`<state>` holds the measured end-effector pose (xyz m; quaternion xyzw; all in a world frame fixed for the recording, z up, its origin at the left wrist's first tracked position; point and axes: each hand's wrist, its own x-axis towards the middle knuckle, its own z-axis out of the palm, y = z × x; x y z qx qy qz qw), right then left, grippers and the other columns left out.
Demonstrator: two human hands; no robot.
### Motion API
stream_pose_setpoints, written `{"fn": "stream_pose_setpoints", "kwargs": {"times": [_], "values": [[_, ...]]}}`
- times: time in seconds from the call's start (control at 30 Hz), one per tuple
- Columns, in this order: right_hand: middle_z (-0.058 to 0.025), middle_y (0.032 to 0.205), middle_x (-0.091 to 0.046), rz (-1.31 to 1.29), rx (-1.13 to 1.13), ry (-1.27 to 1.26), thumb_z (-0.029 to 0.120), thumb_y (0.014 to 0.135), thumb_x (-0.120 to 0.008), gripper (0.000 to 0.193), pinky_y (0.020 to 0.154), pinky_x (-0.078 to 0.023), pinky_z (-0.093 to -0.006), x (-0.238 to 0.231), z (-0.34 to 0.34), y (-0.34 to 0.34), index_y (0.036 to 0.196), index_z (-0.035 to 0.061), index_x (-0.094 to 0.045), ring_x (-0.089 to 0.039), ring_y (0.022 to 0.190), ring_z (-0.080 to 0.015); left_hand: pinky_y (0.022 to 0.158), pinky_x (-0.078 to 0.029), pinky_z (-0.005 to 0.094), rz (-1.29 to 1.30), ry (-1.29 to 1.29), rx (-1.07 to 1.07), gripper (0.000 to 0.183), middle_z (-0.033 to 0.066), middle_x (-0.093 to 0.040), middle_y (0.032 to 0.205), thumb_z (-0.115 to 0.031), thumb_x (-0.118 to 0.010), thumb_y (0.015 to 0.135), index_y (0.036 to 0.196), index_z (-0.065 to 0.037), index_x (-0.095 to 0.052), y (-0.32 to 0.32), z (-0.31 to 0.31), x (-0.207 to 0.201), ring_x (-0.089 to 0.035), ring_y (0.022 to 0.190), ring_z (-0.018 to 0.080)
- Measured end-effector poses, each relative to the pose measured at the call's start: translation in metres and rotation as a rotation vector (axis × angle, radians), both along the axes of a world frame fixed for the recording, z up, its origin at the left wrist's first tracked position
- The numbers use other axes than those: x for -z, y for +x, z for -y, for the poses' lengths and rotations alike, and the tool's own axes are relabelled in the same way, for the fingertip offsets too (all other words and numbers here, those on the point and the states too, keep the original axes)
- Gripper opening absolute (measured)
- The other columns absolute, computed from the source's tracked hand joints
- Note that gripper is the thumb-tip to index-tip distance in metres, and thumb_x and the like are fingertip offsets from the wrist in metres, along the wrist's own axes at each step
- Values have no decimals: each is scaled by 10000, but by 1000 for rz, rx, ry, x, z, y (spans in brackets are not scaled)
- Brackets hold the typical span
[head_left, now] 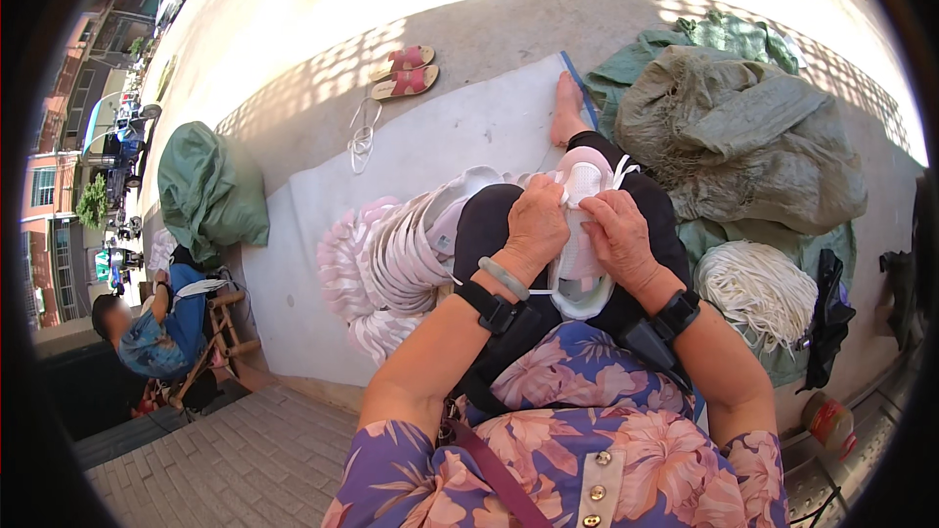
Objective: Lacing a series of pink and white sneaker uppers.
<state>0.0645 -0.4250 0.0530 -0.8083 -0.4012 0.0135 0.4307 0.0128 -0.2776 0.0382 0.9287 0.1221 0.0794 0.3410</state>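
On my lap [646,200] lies a pale pink-and-white fabric shoe upper [577,256]; my left hand [538,220] and right hand [622,237], close together, pinch its thin white lace [622,168]. It seems light, pliant, best held by its sides.

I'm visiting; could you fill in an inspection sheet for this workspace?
Surface: pale mat on ground; black-clad lap.
Job's things: pink-and-white shoe piece on the lap, stack of similar pieces at left, white lace bundle at right.
Clutter: pink sandals, loose white cord, green sack, greyish sack.
Hands: left hand and right hand both on the shoe piece, exact grips unclear; black wristband on each wrist.
Cables: none clearly identifiable.
Surroundings: seated person at left, brick paving.
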Motion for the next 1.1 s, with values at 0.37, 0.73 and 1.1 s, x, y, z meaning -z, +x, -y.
{"fn": "stream_pose_setpoints", "kwargs": {"times": [0.37, 0.73, 1.1], "values": [[-107, 877, -512, 6, 110, 43, 35, 666, -609, 262, 697, -426, -376, 3, 6, -7, 920, 54, -548, -509, 804, -295, 672, -465, 356, 93, 66, 130, 524, 158, -563, 879, -220, -729, 646, 1051, 10, -488, -24, 4, -34, -578, 788, 301], [-106, 736, -513, 5, 37, -297, 274, 766, -592, 288, 578, -437, -381, 5, 22, -14, 918, 41, -520, -551, 652, -284, 624, -474, 380, -164, 186, 97, 477, 171, -585, 737, -210, -648, 667, 1024, 60, -484, -30, 5, -35, -593, 704, 328], [-97, 719, -523, -20, 24, -242, 207, 759, -578, 197, 547, -446, -381, 10, 20, -6, 887, 65, -530, -559, 637, -284, 563, -493, 398, -243, 246, 80, 381, 178, -595, 693, -161, -603, 697, 961, 50, -427, -31, 10, -35, -609, 627, 332]]}}
